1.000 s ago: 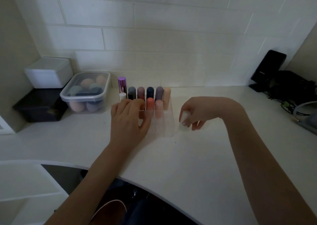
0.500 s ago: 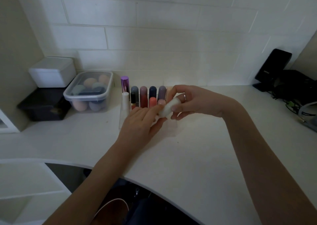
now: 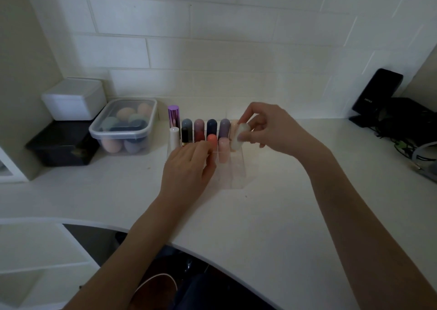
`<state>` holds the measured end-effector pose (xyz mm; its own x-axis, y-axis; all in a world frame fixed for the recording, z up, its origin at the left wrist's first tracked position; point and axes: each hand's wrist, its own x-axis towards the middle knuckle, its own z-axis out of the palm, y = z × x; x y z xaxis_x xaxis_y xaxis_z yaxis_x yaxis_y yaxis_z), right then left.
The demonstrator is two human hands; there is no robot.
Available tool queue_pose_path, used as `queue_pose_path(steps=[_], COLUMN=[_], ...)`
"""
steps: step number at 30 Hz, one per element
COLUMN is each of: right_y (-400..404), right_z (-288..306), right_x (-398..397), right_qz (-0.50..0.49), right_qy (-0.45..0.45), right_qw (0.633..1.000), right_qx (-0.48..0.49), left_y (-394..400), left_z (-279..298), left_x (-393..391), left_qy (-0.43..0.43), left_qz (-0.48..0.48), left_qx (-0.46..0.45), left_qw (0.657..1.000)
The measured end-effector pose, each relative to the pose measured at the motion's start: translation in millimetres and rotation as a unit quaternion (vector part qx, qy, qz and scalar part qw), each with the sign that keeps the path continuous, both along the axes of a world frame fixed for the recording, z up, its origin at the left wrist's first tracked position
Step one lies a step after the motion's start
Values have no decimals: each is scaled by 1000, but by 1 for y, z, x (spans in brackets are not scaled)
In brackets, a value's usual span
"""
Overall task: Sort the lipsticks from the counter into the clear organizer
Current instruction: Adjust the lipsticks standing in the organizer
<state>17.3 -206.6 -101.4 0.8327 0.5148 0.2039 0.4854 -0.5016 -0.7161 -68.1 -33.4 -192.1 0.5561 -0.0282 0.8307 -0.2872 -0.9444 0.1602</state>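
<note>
Head view: right hand (image 3: pixel 272 130) pinches pale translucent lipstick tube (image 3: pixel 239 136), long axis near-vertical, over clear acrylic organizer (image 3: pixel 236 170) right slots. Left hand (image 3: pixel 186 170) rests loosely curled, empty, on organizer front, white bench (image 3: pixel 272 215).

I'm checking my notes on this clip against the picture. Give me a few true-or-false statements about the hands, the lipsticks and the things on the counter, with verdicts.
1. The right hand holds a pale lipstick over the organizer. True.
2. The left hand is lifting the purple tube. False: the purple tube stands untouched at the row's left end; the left hand rests at the organizer's front.
3. The sponge tub has its lid on. True.
4. The organizer holds no lipsticks. False: several stand in it, among them an orange lipstick.
5. The white box sits on a dark box. True.
</note>
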Motion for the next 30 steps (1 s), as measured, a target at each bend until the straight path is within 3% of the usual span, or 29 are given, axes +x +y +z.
queue_pose_path(steps=[8,14,19,21,25,30], right_y=[9,0,-11,-7,11,20], right_z=[-15,-9,-2,-4,-17,-35], right_x=[4,5,7,7,7,9], right_qz=[5,6,-3,-11,-12,11], right_qy=[-72,-24,28,47,-23,-41], right_qw=[994,997,999,999,1000,999], right_qx=[-88,-74,-24,3,8,-1], left_y=[2,10,16,17,22,26], left_z=[2,-1,-4,-2,2,-1], left_x=[-3,-3,-1,-3,-7,-1], left_qy=[-51,-96,-3,-7,-77,33], left_qz=[32,49,32,9,42,33], left_qx=[-33,-29,-158,-194,-272,-418], left_qw=[998,994,987,981,958,907])
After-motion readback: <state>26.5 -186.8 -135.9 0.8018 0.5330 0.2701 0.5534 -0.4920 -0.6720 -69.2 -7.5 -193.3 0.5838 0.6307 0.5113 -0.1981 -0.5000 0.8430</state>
